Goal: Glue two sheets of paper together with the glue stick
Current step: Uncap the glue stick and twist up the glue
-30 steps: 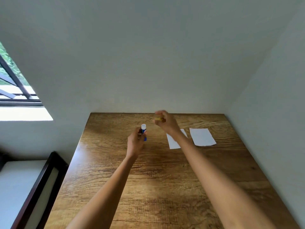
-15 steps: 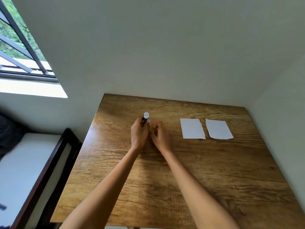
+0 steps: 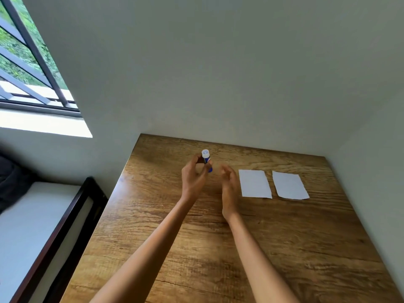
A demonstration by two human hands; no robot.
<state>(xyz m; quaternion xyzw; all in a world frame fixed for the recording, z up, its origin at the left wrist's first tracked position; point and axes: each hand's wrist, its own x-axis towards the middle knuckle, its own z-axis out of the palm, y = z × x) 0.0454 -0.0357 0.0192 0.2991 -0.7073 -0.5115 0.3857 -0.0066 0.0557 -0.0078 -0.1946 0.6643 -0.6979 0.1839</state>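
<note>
On table (image 3: 284, 248): left hand (image 3: 193, 179) pinches uncapped glue stick (image 3: 206, 159); two sheets (image 3: 254, 183) flat.

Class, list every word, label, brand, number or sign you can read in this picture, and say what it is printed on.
No text can be read.
Glue stick in the left hand: a label patch with red and white marks, too small and blurred to read.
Two sheets of paper: blank on the sides that show.
</note>
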